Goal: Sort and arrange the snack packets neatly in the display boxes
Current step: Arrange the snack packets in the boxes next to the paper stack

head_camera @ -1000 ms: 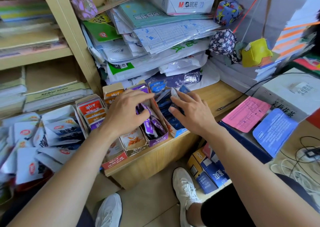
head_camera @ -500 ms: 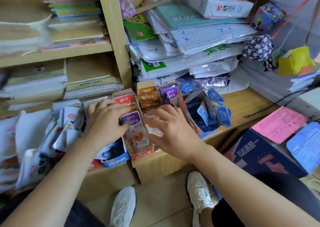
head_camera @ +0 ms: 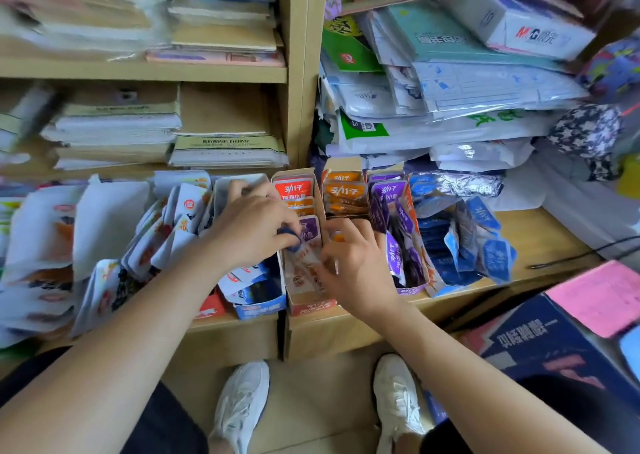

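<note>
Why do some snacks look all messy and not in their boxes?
The shiny blue snack packets on the right have spilled out of their box onto the wooden shelf, leaning every which way. One purple packet also sits in the red cardboard box among red and orange ones.

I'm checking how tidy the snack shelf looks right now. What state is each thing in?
Red display box: open, packets upright, one purple among red and orange.
Purple display box: open, packets leaning.
Blue packets: loose, spilling.
White packets: jumbled heap.
Left hand: grip on a small blue thing.
Right hand: fingers resting in the boxes.
</note>
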`<state>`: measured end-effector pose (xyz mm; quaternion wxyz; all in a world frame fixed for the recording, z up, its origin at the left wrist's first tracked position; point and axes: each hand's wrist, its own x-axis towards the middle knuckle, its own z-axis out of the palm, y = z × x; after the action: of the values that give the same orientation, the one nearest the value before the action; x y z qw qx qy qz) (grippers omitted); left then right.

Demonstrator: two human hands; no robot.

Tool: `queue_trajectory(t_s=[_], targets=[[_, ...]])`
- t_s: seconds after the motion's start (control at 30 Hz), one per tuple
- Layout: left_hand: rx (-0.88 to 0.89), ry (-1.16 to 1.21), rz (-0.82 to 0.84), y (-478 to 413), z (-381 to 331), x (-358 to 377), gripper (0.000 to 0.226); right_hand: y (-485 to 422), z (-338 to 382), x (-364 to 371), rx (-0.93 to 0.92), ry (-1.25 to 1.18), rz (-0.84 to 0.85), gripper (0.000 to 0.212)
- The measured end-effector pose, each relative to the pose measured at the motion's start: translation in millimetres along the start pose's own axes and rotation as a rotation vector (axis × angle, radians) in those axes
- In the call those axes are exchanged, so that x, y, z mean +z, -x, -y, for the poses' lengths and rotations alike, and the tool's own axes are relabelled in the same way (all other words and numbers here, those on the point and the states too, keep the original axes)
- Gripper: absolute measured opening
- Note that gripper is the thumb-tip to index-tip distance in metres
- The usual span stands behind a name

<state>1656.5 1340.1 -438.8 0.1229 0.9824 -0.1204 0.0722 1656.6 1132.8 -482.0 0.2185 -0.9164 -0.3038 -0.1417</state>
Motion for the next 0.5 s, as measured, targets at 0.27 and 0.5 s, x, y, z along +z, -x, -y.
queue_trajectory(t_s=[0.27,0.5], targets=[[-0.016,0.392,-0.347,-4.2,0.9,-8.6,0.03,-2.9,-6.7,-51.4,0.22,-0.361,-0.274,0.006],[-0.021,-0.224,-0.074,0.8,-22.0,9.8,0.047,-3.5,-39.5,-88.5,0.423,-0.38,-0.459,0.007]])
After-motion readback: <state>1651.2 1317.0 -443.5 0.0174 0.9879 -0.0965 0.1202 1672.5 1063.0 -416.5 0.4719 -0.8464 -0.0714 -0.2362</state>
